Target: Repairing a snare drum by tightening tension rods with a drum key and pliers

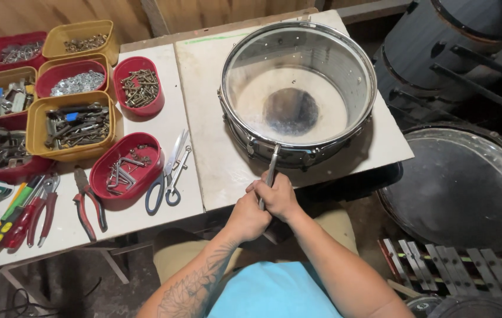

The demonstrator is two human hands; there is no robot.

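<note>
Two hands (265, 203) grip tool (271, 171); red tub (139, 85) holds screws.

White table (145, 227) — drum (298, 88), bins (74, 123), pliers (89, 203), scissors (168, 174)

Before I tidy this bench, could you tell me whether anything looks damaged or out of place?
Nothing looks spilled or broken. Both hands, left hand and right hand, grip a metal tool at the snare drum rim. Pliers and scissors lie loose beside the sorted trays.
</note>
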